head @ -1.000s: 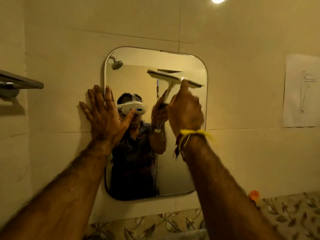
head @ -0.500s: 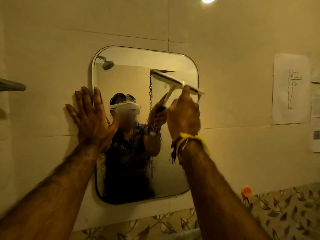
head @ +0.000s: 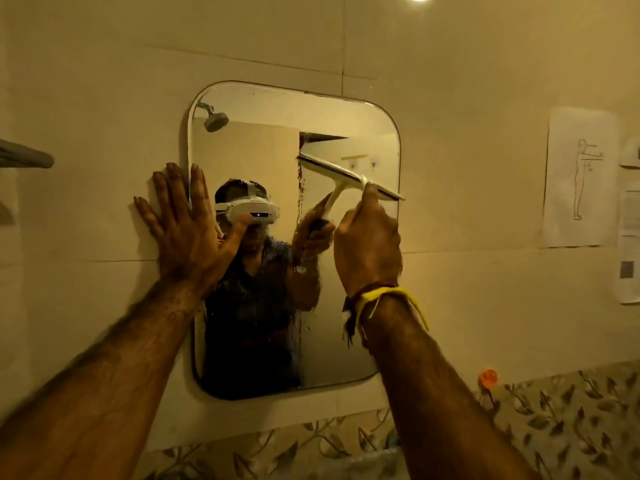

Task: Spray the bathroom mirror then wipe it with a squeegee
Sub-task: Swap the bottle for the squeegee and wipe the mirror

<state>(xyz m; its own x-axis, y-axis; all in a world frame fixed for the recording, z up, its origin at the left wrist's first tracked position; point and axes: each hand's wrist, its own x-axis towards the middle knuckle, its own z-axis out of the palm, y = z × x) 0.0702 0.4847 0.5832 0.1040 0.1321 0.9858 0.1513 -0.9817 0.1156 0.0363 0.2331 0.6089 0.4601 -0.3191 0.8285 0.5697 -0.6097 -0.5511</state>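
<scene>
A rounded rectangular mirror [head: 346, 341] hangs on the tiled wall, wet with streaks down its middle. My right hand [head: 367, 244] is shut on the handle of a white squeegee [head: 343, 173], whose blade lies tilted against the mirror's upper right part, its right end lower. My left hand [head: 188, 233] is pressed flat with fingers spread on the wall at the mirror's left edge, thumb over the glass. No spray bottle is in view.
A metal rail [head: 24, 157] sticks out from the wall at the left. Paper sheets [head: 578, 178] hang on the wall at the right. An orange hook [head: 488, 377] sits above the leaf-patterned tile band [head: 554, 410] below.
The squeegee has slid down the right part of the mirror and tilted more, right end lower. My left hand stays flat on the wall. The view shifted slightly.
</scene>
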